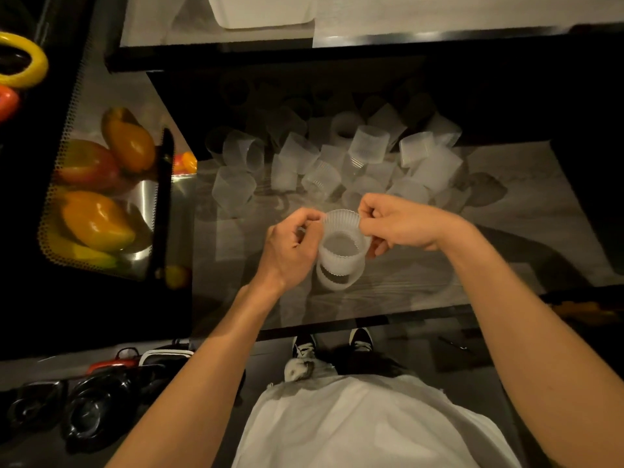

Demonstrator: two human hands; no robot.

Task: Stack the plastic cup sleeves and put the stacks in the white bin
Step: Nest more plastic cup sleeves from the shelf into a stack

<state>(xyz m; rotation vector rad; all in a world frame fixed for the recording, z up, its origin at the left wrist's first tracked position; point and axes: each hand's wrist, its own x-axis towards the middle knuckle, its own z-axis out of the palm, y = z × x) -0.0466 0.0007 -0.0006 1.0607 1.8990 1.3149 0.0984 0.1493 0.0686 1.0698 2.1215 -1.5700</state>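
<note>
Head view: both hands are clamped on one ribbed sleeve [341,228], left hand [290,246] pinching its near-left rim, right hand [403,224] the opposite rim, likely keeping it level to nest onto the short stack [337,276] beneath. Loose sleeves [337,160] are heaped beyond on the tabletop [489,258]. The white bin [263,15] waits well apart.

We look down into a dim room under low, warm light. The table [439,292] has a glossy, see-through top, perhaps glass, with a dark front edge. To its left stands a black mesh basket [47,228] holding orange and red mangoes [98,221]. A yellow ring [40,62] sits in the far left corner. Dark, shiny objects [94,410] lie on the grey floor [422,346] below.
</note>
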